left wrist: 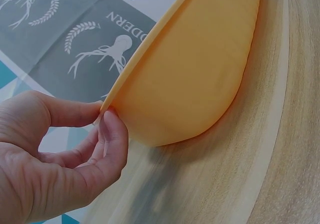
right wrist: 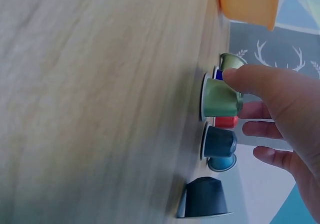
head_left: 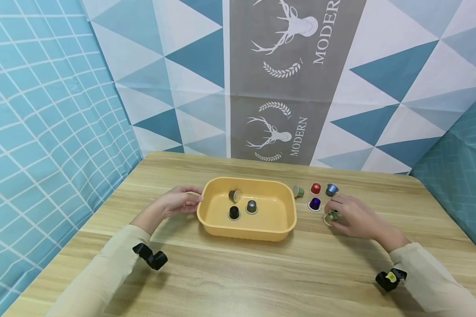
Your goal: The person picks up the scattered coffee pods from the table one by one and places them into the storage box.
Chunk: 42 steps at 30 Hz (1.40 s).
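My left hand [head_left: 181,201] pinches the left rim of a yellow basin [head_left: 238,234] between thumb and fingers, as the left wrist view shows up close. In the basin are a black coffee capsule [head_left: 234,213], a grey one [head_left: 251,206] and one lying on its side [head_left: 234,195]. Right of the basin, my right hand [head_left: 355,216] is at a green coffee capsule [right wrist: 220,98], its thumb on the capsule and the fingers round the far side. That capsule stands rim down on the table, partly covered by the hand in the head view.
Near the right hand are a purple-blue capsule [head_left: 314,203], a red one [head_left: 315,188], a blue one lying tilted [head_left: 331,189] and a pale green one [head_left: 298,191] beside the basin. Dark capsules [right wrist: 204,198] show below in the right wrist view. A patterned cloth [head_left: 269,88] hangs behind the wooden table [head_left: 238,273].
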Each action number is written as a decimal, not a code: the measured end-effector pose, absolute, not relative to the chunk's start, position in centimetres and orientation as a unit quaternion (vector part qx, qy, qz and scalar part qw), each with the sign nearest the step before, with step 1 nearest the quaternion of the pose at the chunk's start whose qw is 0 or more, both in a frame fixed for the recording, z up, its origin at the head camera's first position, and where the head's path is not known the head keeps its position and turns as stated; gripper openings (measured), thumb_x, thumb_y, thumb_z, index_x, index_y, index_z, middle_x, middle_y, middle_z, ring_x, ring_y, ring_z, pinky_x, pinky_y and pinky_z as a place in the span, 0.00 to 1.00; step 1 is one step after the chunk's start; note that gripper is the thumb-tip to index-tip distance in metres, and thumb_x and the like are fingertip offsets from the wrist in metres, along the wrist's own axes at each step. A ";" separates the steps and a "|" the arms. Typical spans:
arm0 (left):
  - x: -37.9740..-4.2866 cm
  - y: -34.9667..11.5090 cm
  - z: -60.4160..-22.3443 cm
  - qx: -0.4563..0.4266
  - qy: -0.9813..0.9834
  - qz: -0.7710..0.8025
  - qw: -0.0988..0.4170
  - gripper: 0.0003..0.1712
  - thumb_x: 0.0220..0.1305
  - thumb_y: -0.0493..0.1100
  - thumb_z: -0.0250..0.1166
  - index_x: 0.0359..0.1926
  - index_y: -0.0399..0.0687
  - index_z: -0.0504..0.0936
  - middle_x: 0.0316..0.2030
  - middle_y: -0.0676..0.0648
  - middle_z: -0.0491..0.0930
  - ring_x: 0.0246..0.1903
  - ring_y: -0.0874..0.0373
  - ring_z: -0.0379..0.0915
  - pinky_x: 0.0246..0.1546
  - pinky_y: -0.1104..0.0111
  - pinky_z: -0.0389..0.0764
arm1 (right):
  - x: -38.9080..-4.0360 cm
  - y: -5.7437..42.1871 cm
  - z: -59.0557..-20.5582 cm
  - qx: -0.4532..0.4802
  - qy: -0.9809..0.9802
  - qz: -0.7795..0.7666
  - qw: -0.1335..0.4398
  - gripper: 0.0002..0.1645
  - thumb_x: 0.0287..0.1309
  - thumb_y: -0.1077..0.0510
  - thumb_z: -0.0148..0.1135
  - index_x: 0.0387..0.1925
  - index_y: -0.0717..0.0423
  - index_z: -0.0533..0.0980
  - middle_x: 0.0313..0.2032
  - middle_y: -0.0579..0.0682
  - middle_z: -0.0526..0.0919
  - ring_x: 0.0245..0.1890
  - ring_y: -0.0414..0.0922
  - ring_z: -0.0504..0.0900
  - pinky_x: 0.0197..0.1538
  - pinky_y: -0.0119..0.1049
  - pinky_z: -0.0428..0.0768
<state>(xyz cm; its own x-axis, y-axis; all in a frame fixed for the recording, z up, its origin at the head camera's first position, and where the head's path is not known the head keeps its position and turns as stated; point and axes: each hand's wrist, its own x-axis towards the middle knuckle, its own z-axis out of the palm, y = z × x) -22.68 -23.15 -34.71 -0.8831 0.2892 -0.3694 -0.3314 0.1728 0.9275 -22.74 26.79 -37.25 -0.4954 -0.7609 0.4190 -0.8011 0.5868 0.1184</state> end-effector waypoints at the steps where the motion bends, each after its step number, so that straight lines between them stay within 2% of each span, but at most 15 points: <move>1: -22.7 -23.2 -34.7 -0.015 0.727 0.643 0.241 0.18 0.66 0.35 0.57 0.55 0.35 0.66 0.30 0.54 0.77 0.29 0.67 0.75 0.35 0.77 0.81 | -22.8 26.9 -37.3 0.452 -0.864 0.046 0.218 0.20 0.33 0.57 0.79 0.32 0.50 0.78 0.32 0.41 0.79 0.34 0.37 0.77 0.37 0.39 0.80; 19: -22.7 -23.2 -34.8 -0.013 0.728 0.642 0.240 0.24 0.67 0.35 0.56 0.60 0.32 0.62 0.32 0.54 0.77 0.31 0.67 0.76 0.37 0.76 0.81 | -22.7 27.4 -38.3 0.427 -0.881 0.036 0.201 0.20 0.34 0.59 0.78 0.33 0.50 0.78 0.31 0.40 0.80 0.33 0.37 0.76 0.38 0.40 0.80; 35: -22.3 -23.0 -34.6 -0.013 0.723 0.649 0.236 0.18 0.65 0.34 0.56 0.55 0.35 0.66 0.31 0.53 0.76 0.30 0.66 0.74 0.35 0.77 0.81 | -22.7 27.3 -38.2 0.434 -0.876 0.035 0.207 0.19 0.35 0.57 0.78 0.33 0.49 0.79 0.31 0.39 0.81 0.33 0.35 0.77 0.37 0.39 0.80; 42: -22.3 -23.0 -34.7 -0.012 0.725 0.647 0.235 0.19 0.65 0.34 0.57 0.55 0.35 0.66 0.31 0.53 0.76 0.30 0.66 0.74 0.35 0.77 0.81 | -22.7 26.3 -37.8 0.428 -0.883 0.036 0.187 0.18 0.39 0.57 0.77 0.35 0.48 0.79 0.32 0.38 0.81 0.34 0.35 0.77 0.38 0.37 0.80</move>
<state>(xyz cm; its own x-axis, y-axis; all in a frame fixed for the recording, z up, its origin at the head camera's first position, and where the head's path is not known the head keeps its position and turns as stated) -22.35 -23.01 -34.67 -0.8888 0.2870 -0.3572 -0.3227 0.1613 0.9327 -22.73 26.26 -37.77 -0.5632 -0.7433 0.3611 -0.7701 0.6306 0.0969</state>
